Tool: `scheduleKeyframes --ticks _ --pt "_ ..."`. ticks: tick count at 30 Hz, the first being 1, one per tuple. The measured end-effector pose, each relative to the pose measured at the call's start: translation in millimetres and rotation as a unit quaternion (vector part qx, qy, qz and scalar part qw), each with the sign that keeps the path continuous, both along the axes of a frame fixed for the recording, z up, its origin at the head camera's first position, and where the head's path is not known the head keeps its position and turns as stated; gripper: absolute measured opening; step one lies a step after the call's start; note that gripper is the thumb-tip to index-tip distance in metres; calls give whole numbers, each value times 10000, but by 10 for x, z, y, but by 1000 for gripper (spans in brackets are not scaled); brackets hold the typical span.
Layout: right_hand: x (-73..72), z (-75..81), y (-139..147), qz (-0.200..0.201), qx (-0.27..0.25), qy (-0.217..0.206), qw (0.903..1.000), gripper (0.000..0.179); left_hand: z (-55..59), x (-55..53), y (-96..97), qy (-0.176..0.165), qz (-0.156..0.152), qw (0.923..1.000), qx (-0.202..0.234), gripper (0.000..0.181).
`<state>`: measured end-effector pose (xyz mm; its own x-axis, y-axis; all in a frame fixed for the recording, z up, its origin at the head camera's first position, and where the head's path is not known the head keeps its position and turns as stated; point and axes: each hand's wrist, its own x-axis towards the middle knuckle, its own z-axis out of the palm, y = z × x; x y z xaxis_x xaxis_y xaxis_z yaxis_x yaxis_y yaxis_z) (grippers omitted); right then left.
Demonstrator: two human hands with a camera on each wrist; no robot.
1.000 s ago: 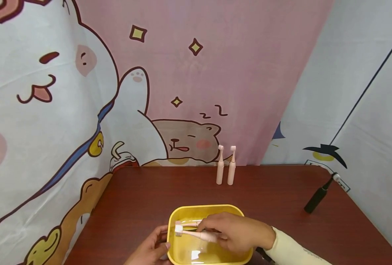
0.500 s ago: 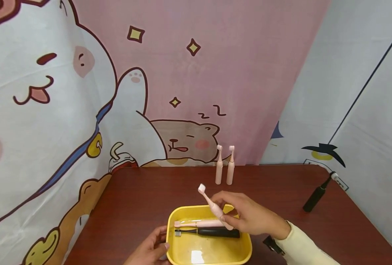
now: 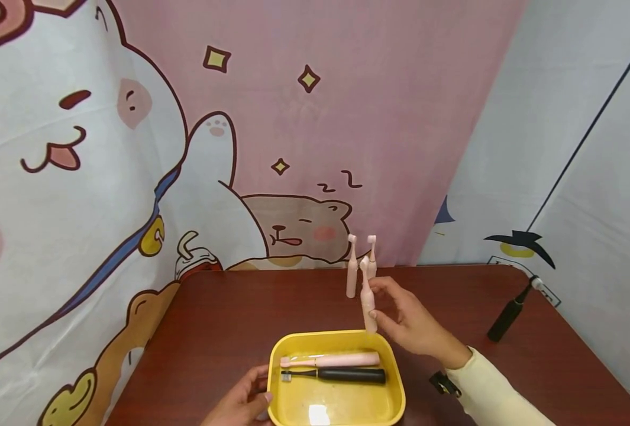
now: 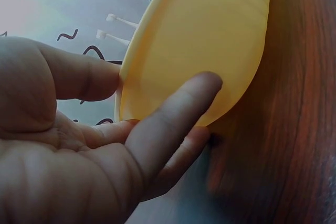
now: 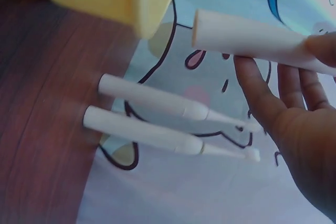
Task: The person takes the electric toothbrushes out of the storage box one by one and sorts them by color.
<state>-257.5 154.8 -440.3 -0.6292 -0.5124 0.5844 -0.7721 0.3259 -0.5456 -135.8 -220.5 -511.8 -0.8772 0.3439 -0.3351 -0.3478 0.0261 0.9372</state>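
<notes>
My right hand (image 3: 418,325) pinches a pink electric toothbrush (image 3: 368,305) upright, head up, just over the back rim of a yellow tray (image 3: 274,408). Its thumb and fingertips are on the handle, seen from below in the right wrist view. My left hand (image 3: 242,396) rests against the tray's left side, fingers spread along the outer wall (image 4: 210,30). Inside the tray lie another pink electric toothbrush (image 3: 346,360) and, in front of it, a black electric toothbrush (image 3: 352,375), both with heads to the left.
Two pink electric toothbrushes, one on the left (image 3: 352,278) and one on the right (image 3: 372,266), stand upright at the table's back edge. The held one partly covers the right one. A black electric toothbrush (image 3: 506,319) stands at the right. Behind hangs a cartoon-printed cloth (image 3: 400,118).
My right hand has lifted the pink toothbrush out of the tray, moved it back and to the right, and turned it from lying to upright. The left hand has stayed at the tray.
</notes>
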Motion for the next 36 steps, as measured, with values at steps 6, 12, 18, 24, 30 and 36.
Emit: scheduleKeyframes --ticks 6,12,18,24,30,36 --pt "-131 -87 71 -319 -289 107 9990 60 6 7 4 -124 51 9998 110 61" --pt "-290 -186 171 -779 -479 170 9957 59 9 -2 18 -206 42 9997 144 61" --pt "-465 -319 302 -1318 -634 93 9892 55 -9 -1 9 -42 -23 10000 35 60" --pt "-598 -409 371 -1557 -677 -82 9855 54 2 17 -13 -16 -93 9995 303 62" --pt "-696 -496 366 -1752 -745 91 9817 56 1 24 -8 -174 -29 9991 386 62" --pt "-785 -547 347 -1834 -834 250 9792 55 -15 1 -18 -33 -54 10000 40 60"
